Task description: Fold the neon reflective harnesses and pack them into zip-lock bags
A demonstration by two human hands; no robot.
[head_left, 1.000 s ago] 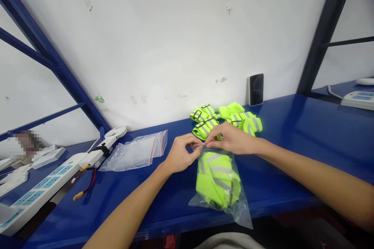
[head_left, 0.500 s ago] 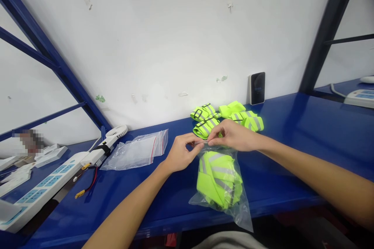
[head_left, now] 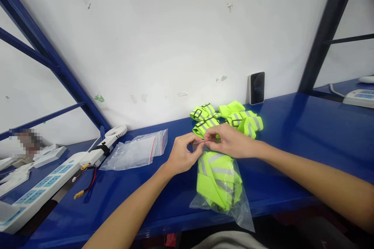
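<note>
My left hand (head_left: 183, 154) and my right hand (head_left: 229, 141) meet above the blue shelf, their fingertips pinching the top edge of a clear plastic bag (head_left: 238, 208). A folded fluorescent yellow safety vest (head_left: 217, 179) with grey reflective stripes lies inside the bag, and the bag rests on the shelf. Just behind my right hand lies a pile of several folded yellow reflective vests (head_left: 226, 120). My fingers hide the bag's top edge.
On the blue shelf (head_left: 280, 163) lie a clear zip bag with a red seal (head_left: 134, 151), a white fan (head_left: 115, 131), loose wires (head_left: 87, 184) and a power strip (head_left: 37, 190). A black-faced device (head_left: 257, 88) leans against the white wall.
My right hand has dropped slightly toward the bag, and my fingertips sit closer together on its top edge. The bagged vest and the pile have barely moved.
</note>
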